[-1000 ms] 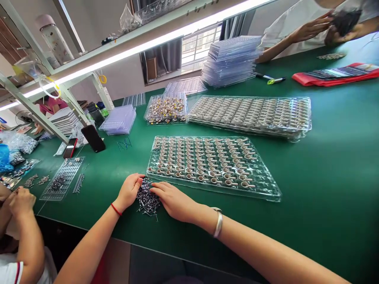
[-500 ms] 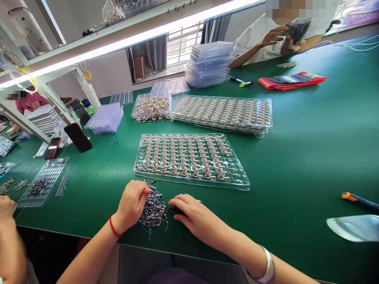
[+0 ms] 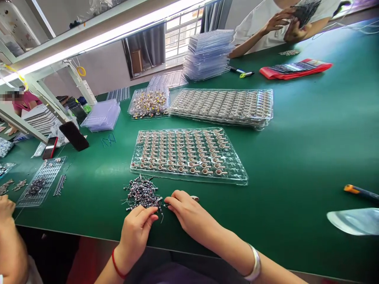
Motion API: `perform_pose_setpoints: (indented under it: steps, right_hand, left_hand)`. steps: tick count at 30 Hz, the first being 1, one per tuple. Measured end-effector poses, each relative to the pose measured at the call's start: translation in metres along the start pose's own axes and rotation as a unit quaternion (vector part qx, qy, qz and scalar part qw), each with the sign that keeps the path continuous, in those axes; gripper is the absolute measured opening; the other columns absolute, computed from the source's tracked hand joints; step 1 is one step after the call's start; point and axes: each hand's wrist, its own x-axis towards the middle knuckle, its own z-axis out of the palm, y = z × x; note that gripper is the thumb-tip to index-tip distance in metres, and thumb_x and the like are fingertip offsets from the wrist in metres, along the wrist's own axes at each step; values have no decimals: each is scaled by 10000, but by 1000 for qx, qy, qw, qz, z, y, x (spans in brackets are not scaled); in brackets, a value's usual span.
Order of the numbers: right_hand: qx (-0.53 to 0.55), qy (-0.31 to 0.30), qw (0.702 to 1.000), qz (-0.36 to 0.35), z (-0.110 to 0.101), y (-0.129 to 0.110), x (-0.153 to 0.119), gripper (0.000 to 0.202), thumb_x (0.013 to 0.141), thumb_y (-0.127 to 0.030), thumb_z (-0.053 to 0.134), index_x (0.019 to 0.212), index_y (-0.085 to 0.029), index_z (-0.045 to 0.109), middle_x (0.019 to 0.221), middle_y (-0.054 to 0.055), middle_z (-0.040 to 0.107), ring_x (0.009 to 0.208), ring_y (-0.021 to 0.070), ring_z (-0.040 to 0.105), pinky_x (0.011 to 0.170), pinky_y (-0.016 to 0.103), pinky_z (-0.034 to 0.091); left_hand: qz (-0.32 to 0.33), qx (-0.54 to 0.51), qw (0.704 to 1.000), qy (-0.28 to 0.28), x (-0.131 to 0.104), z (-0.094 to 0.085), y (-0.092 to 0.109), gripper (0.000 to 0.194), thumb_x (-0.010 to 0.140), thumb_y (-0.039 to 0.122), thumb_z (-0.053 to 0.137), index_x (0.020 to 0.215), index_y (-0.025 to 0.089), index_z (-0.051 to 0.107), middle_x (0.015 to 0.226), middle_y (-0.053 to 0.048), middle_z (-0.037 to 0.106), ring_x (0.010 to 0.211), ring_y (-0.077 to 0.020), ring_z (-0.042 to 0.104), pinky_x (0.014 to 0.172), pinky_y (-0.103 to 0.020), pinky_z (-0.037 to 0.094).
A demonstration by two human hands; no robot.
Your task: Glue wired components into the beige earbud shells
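A loose pile of small dark components with thin wire leads [image 3: 141,192] lies on the green table in front of me. My left hand [image 3: 136,228], with a red cord at the wrist, is at the pile's near edge. Its thumb and forefinger are pinched; whatever sits between them is hidden. Just right of the pile, my right hand [image 3: 186,211] has its fingertips closed on a small dark piece [image 3: 166,204], too small to name. A pale rounded object [image 3: 194,198] shows behind that hand's knuckles. Beyond both hands lies a clear plastic tray [image 3: 237,177] with rows of round, short-handled parts.
Behind stand filled trays [image 3: 222,106], a tray of white-and-yellow pieces [image 3: 151,102] and a tall tray stack [image 3: 207,57]. Phones [image 3: 74,136] lie left. A utility knife [image 3: 359,192] is at right. A co-worker's hand [image 3: 6,207] is at far left; another person sits across.
My left hand has come down from over the pile to its near edge, uncovering it. My right fingers have drawn together beside the pile. The camera view has shifted slightly.
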Motion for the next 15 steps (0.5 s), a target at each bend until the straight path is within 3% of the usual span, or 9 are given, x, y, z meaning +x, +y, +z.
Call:
perform_pose_setpoints:
  steps: [3,8,11,15]
  right_hand:
    - [0,9,1000,1,2,-1,1,235,901,-60,417,826,-186,600,837,80,566,767,223,545,682,358,496]
    - [24,34,999,7,-1,-3,-8,217,899,-60,412,807,-193,556,824,76,601,741,213,562,683,352,500]
    - [111,56,992,30,-9,-10,-20,173,913,-97,428,863,-206,553,802,46,632,719,183,594,659,299,503]
    - [273,79,954,94,-21,-22,-38,130,915,-179,470,861,-217,581,790,27,655,688,157,608,629,258,494]
  left_hand:
    - [-40,-39,998,17,-4,1,9,268,952,340,462,1054,229,683,857,-53,684,745,-164,636,681,-262,518]
    - [-70,5,997,37,-11,12,15,251,875,396,589,1019,215,688,649,6,562,518,-121,500,514,-241,429]
    - [-61,10,997,39,-10,18,20,296,852,403,624,1074,215,676,646,13,551,514,-116,486,504,-239,415]
    - [-29,-42,998,30,-4,23,35,278,839,452,631,1001,244,718,597,21,538,482,-104,478,457,-223,399]
